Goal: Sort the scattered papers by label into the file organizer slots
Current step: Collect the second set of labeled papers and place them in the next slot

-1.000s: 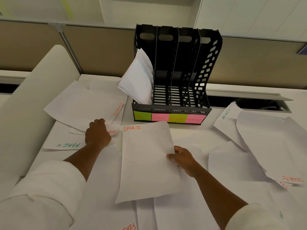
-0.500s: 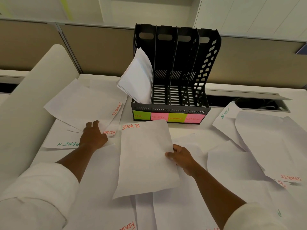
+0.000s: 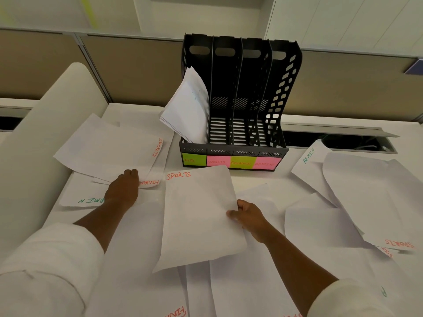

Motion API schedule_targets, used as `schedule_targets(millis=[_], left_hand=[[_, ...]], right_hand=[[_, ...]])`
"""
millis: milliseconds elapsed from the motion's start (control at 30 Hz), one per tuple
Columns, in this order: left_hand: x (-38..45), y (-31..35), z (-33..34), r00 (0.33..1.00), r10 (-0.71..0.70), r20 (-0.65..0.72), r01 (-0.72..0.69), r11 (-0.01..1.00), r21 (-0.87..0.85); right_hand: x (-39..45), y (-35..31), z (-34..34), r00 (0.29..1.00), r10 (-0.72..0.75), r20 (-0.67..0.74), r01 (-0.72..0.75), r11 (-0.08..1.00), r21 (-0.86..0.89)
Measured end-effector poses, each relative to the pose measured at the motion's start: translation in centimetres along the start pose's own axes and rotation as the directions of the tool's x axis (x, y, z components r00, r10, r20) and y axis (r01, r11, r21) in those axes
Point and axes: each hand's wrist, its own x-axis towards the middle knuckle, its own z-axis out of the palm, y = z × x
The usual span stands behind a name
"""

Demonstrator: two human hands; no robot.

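Head view shows the sorting barely begun. The black plastic four-slot file organizer (image 3: 238, 106) stands at the far side of the white surface (image 3: 258, 179), and only its leftmost slot, tagged with a green sticky note reading HR (image 3: 194, 160), holds anything: a small leaning stack of white sheets (image 3: 186, 106). The slots behind the pink SPORTS note (image 3: 218, 161), the green FINANCE note (image 3: 242, 163) and the pink ADMIN note (image 3: 267, 164) look empty. Many loose white papers lie scattered and overlapping on both sides, among them a sheet marked SPORTS in red at the left (image 3: 107, 147), a sheet marked ADMIN in green at the right (image 3: 309, 163), and another red SPORTS sheet at the far right (image 3: 370, 202), so most of the job is left.

The right hand (image 3: 248, 217) pinches the right edge of a white sheet headed SPORTS in red (image 3: 199, 216), thumb on top and fingers curled beneath; the sheet's top edge lies just in front of the organizer's label strip. I judge it is bound for the second slot. The left hand (image 3: 124, 191) reaches flat over the papers at the left, its fingertips (image 3: 131, 173) slipped against the edge of a sheet with red lettering; whether it grips that sheet I cannot tell.
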Motion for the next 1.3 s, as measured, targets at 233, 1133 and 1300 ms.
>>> schedule_targets(millis=[233, 1133, 1300], left_hand=[[0.3, 1.3, -2.0, 0.948, 0.185, -0.259, -0.211, 0.975, -0.074], [-4.3, 18.7, -8.1, 0.891, 0.166, 0.423, 0.410, 0.108, -0.906], [-4.9, 20.1, -7.3, 0.848, 0.154, 0.506, 0.514, -0.009, -0.858]], right_hand=[[-0.1, -0.2, 0.2, 1.000, -0.004, -0.018, 0.004, 1.000, -0.005], [-4.0, -0.8, -0.2, 0.992, 0.021, 0.124, -0.042, 0.985, 0.170], [-4.0, -0.6, 0.0, 0.994, 0.004, 0.111, -0.021, 0.987, 0.158]])
